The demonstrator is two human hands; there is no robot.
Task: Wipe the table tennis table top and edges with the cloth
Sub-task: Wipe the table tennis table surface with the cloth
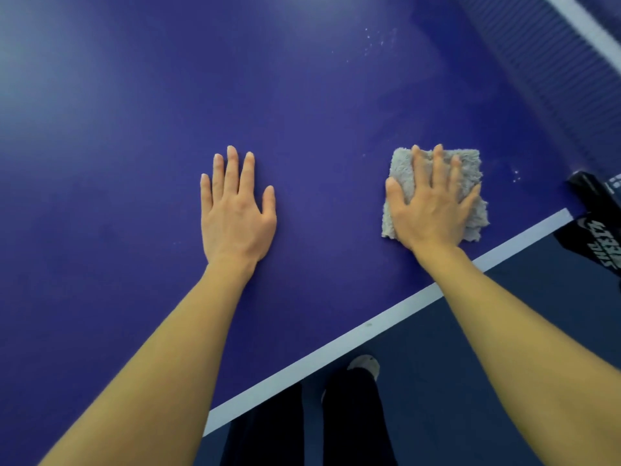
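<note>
The blue table tennis table top (134, 129) fills most of the head view, with its white edge line (336, 344) running diagonally from lower left to right. A folded grey fluffy cloth (470, 169) lies flat on the top near that edge. My right hand (433, 203) presses down on the cloth with straight, spread fingers. My left hand (235, 210) rests flat on the bare blue surface to the left of the cloth, fingers straight, holding nothing.
The net (551, 79) with its white top band runs along the upper right. A black net clamp (591, 200) with white lettering sits at the table's right edge. White specks (379, 42) dot the far surface. My legs and a shoe (364, 364) stand on dark floor below.
</note>
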